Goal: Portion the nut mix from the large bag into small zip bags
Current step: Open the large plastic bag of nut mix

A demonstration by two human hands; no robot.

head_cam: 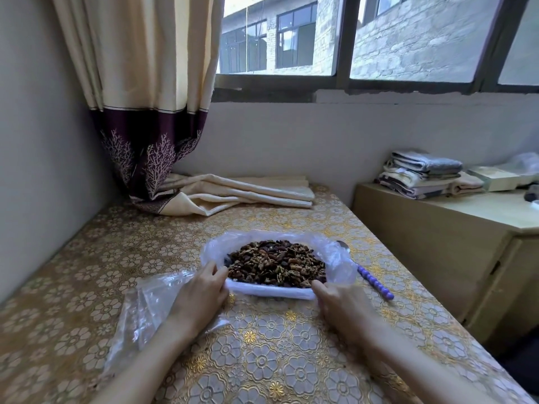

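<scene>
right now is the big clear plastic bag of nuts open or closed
Open. The big clear plastic bag has its mouth rolled down into a thick white rim, with the brown nut mix exposed on top. Both hands grip that rim.

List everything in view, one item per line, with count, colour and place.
large bag: one, clear plastic, table centre, rim rolled down
nut mix: one heap, brown, inside the large bag
small zip bags: count unclear, clear, left of the large bag, partly under the left forearm
spoon: one, purple beaded handle, right of the large bag
table: one, gold floral cover
curtain: one, cream with purple hem, far left corner, its end lying on the table
folded cloths: one stack, grey and cream, on the cabinet at right
left hand: one, holds the bag's near rim
right hand: one, holds the bag's near rim
</scene>
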